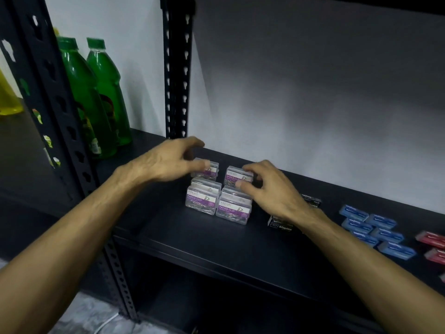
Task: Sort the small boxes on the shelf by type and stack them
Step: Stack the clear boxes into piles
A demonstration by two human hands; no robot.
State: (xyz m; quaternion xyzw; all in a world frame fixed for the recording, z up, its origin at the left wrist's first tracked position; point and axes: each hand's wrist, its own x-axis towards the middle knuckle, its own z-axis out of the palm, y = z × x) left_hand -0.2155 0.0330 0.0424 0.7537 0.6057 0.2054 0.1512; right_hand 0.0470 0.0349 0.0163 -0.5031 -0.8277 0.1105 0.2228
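On a dark shelf (192,239), clear paper clip boxes (218,189) stand grouped. The left hand (168,162) hovers, fingers loosely curled; the right hand (267,186) pinches the rear-right box (237,175). Best set it squarely. Black staple boxes (280,225), blue boxes (375,230) and red boxes (432,247) wait right; green bottles (96,97) stand left.

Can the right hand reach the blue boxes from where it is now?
Probably yes. The blue boxes lie in the open on the shelf, just right of the right hand, and nothing covers them.
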